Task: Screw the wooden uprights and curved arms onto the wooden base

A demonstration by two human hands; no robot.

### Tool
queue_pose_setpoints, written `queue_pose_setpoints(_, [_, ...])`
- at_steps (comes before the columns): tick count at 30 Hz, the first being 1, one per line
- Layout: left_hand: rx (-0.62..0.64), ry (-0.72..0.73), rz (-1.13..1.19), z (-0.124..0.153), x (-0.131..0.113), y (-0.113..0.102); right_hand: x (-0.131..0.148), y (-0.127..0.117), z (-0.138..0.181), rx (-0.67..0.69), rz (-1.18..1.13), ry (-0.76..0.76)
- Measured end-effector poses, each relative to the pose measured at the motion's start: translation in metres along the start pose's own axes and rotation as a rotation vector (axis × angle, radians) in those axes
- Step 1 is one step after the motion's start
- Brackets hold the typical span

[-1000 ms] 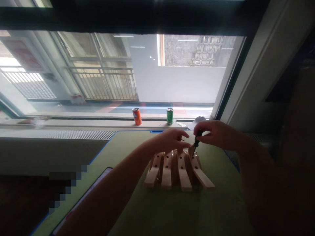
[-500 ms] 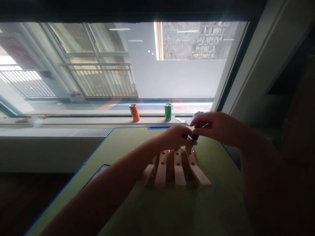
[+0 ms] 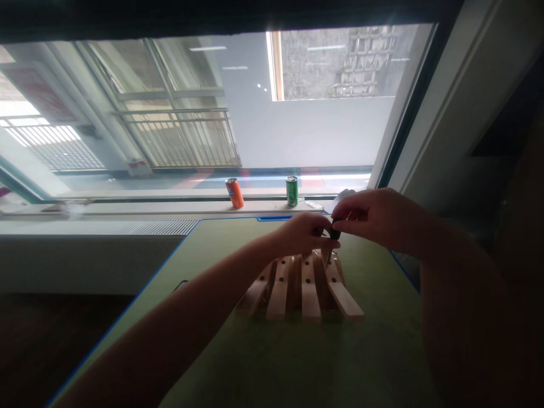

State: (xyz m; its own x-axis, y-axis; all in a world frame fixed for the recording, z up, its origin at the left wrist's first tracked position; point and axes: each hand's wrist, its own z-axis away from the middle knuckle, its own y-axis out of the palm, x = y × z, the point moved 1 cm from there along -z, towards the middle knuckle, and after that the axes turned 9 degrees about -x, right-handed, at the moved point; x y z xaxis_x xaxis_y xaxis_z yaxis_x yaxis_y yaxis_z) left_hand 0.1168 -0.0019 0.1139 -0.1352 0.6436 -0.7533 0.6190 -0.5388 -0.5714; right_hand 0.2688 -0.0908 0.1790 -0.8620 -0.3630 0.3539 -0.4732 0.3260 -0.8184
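1. A green desk mat [image 3: 272,351] with blue edging is lying below a window sill [image 3: 127,207]; an orange can [image 3: 234,193] and a green can [image 3: 291,191] are standing on the sill;
2. Pale wooden slats [image 3: 311,294], drilled with round holes, are fanning out side by side on the mat;
3. The right hand [image 3: 374,220] is pinching a black-handled screwdriver [image 3: 335,233], tip down at the slats; the left hand [image 3: 304,234] is curling almost closed just beside it, above the slats, its grip impossible to tell.

Pale wood slats [image 3: 311,294] — green mat [image 3: 272,351], blue edging [image 3: 121,313].

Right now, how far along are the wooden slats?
Done: four wooden slats lie side by side, holes showing. In hand: the right hand holds a screwdriver at the top of the rightmost slat, the left hand beside it. Remaining: unclear; can't tell which holes need screws.
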Motion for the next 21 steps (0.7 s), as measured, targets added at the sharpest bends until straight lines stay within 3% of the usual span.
queue_pose_setpoints(8, [0.036, 0.032, 0.048, 0.0032, -0.0052, -0.0014, 0.0035, 0.0004, 0.0002, 0.028, -0.019, -0.061])
queue_pose_setpoints(15, [-0.057, 0.013, 0.002, 0.0015, -0.0044, -0.0005, 0.0017, -0.0004, -0.0005, -0.001, 0.028, -0.022])
queue_pose_setpoints(21, [0.025, -0.031, 0.081, 0.0071, -0.0032, 0.0001, 0.0026, -0.0003, -0.0016, 0.042, 0.022, -0.042])
